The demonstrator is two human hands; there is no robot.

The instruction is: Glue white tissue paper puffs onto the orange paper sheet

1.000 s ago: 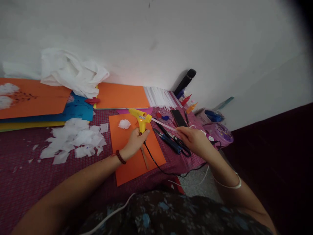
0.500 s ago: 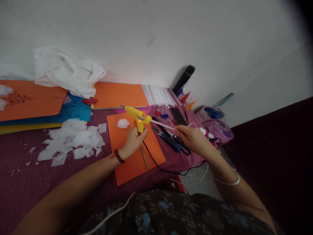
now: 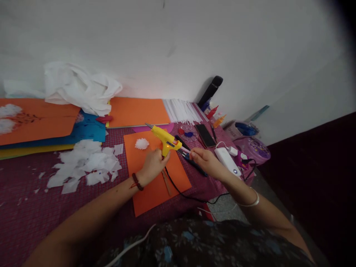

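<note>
Yellow glue gun [image 3: 167, 140] is held above the middle of an orange sheet [image 3: 147, 196], which is laid on the cloth-covered table [image 3: 16, 196] with one corner close to the table's near edge. The gun is tilted, its nozzle pointed leftward and toward the far edge, and a small light is lit on its side. Its handle is gripped by the left hand [image 3: 152, 165], whose fingers are wrapped round it. A pale glue stick [image 3: 185, 149] is set in the gun's rear end, and its free end is pinched between the thumb and fingers of the right hand [image 3: 207, 161]. A black cable [image 3: 179, 191] is led from the handle across the sheet and rightward past the near edge.

On the sheet, a white puff [image 3: 142, 144] is placed near the far left corner, and a thin brown strip [image 3: 166, 183] is laid nearer the near edge than the left hand. Beside the sheet's right edge, a blue-handled tool [image 3: 198, 168] is partly hidden by the right hand. A dark phone [image 3: 205, 135] and a white device [image 3: 226, 159] are set toward the table's right edge. Left of the sheet, white paper scraps [image 3: 89, 159] are heaped. Along the far edge, crumpled white tissue [image 3: 80, 89], a larger piece of orange card [image 3: 136, 111] and a row of white strips [image 3: 182, 110] are laid out, and a black cylinder [image 3: 210, 91] is leaned against the wall [image 3: 155, 48] at the far right corner.
</note>
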